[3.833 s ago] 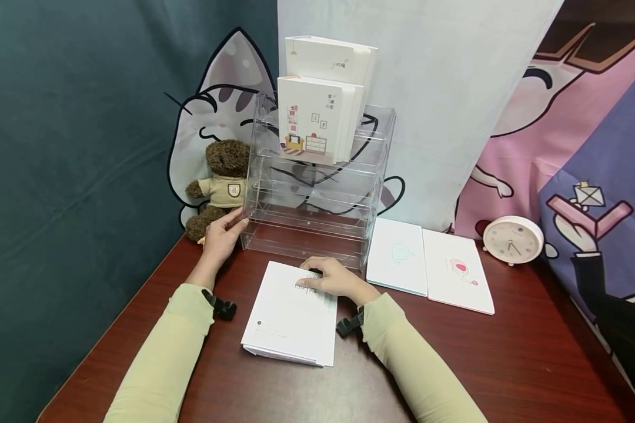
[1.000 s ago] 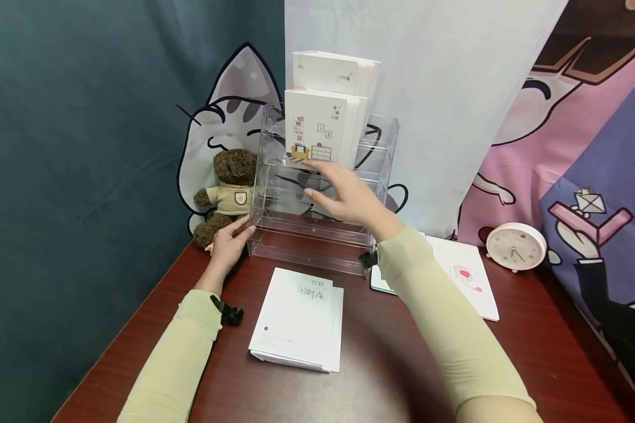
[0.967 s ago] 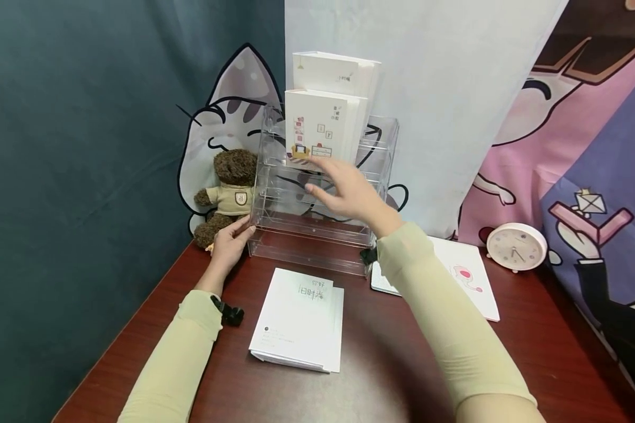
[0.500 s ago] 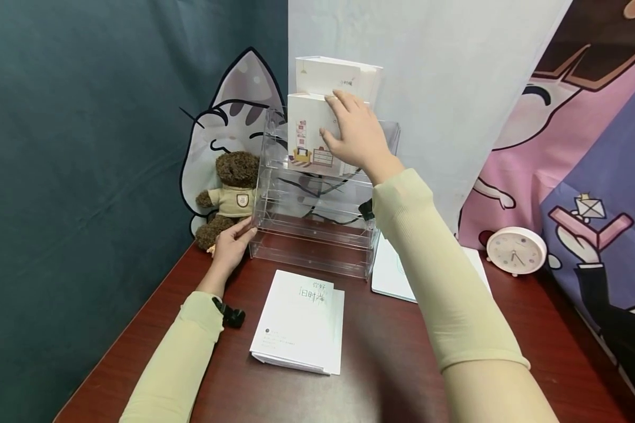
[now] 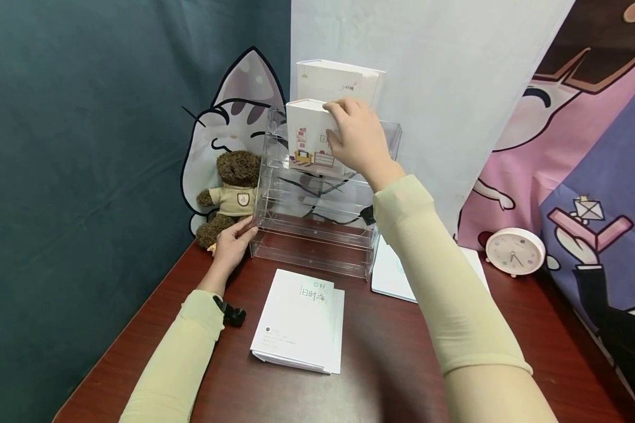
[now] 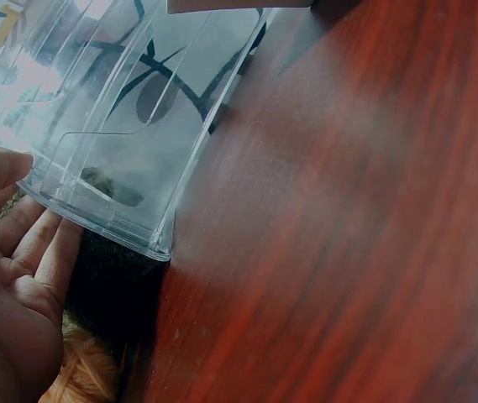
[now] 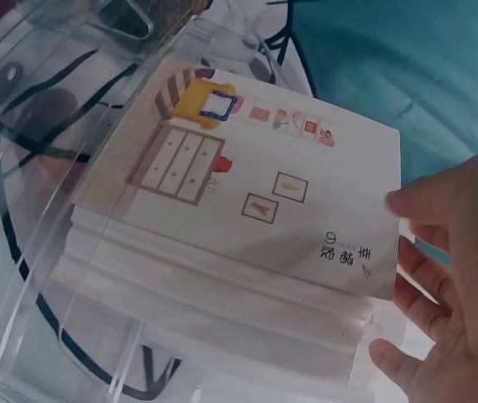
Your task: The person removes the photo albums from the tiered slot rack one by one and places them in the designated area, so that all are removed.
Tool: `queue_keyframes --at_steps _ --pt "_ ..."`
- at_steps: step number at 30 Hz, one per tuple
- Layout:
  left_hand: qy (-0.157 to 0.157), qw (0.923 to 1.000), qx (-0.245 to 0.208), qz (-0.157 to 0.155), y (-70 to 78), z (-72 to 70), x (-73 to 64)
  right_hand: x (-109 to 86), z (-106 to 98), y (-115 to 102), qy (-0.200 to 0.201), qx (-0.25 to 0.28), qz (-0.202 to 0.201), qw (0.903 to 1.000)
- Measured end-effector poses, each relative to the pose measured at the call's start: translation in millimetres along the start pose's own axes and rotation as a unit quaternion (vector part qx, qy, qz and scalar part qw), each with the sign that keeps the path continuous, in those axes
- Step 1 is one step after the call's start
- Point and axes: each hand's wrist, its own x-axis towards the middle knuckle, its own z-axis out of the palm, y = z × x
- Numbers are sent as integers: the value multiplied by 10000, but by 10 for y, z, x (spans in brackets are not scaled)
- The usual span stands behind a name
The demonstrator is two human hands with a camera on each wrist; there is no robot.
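Pinched at its top edge by the right hand [image 5: 358,134], the front book [image 5: 308,136] is best kept upright and clear of the taller book [image 5: 328,80] beyond that hand, while the rack [image 5: 316,232] is gripped steady by the left hand [image 5: 233,244].

dark green cloth [image 5: 95,135] covers the left wall, pale fabric [image 5: 434,76] hangs at the back, and a pink-and-blue cartoon print [image 5: 566,126] fills the right. below, a glossy red-brown table [image 5: 566,352] carries a soft sheen [image 5: 349,396].
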Motion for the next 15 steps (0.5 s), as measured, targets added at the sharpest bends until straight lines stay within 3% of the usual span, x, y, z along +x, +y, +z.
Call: queue_keyframes --at_steps 8,15 --pt "36 10000 35 27 -16 -1 -3 -74 60 -48 217 -244 -508 9982" --pt "-17 10000 2 0 4 -1 -9 -99 75 -72 -137 17 -753 9971"
